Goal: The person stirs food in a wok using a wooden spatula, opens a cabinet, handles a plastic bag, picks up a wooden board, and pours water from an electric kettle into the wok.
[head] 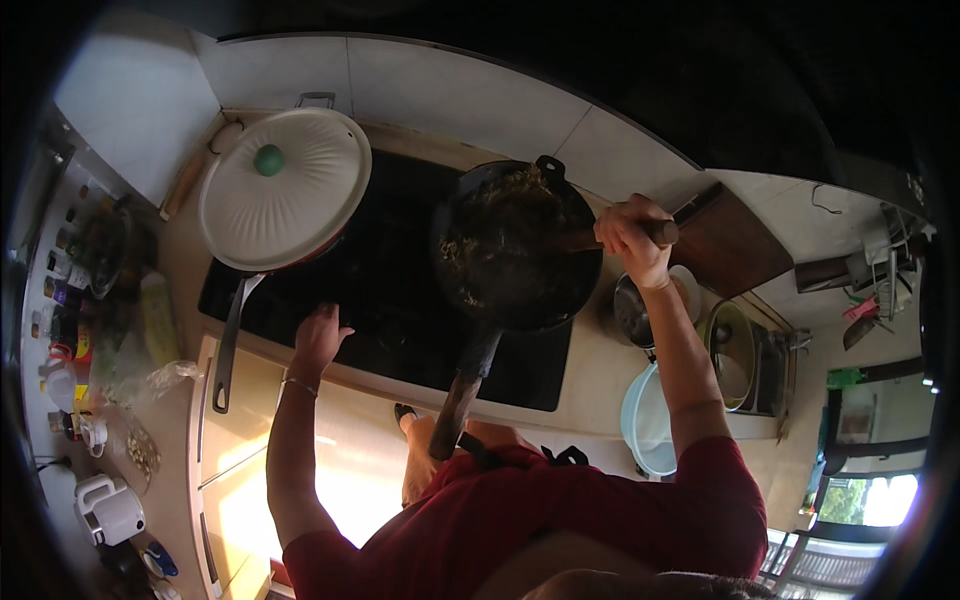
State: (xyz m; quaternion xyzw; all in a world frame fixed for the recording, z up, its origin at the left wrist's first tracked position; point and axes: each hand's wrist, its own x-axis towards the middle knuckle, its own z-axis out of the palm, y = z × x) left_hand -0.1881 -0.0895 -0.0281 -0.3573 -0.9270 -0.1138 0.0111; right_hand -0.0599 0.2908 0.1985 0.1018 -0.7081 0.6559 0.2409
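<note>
My right hand (pixel 634 236) grips the wooden handle (pixel 660 232) of a utensil that reaches into a dark wok (pixel 517 300); its far end is hard to make out. Browned, shredded food (pixel 525 191) lies in the wok, which stands on a black glass cooktop (pixel 525 379) with its own wooden handle (pixel 456 412) towards my body. Over the cooktop's left front part is my left hand (pixel 321 335), holding nothing, thumb apart from the fingers. Left of the wok, a pan with a long dark handle (pixel 227 352) bears a cream lid (pixel 300 202) with a green knob (pixel 268 160).
On the left counter are bottles (pixel 64 292), a bag of small pale pieces (pixel 141 450) and a white appliance (pixel 111 510). To the right are a metal pot (pixel 634 307), a light-blue basin (pixel 637 427), a brown board (pixel 731 240) against the wall and a sink holding a colander (pixel 727 352).
</note>
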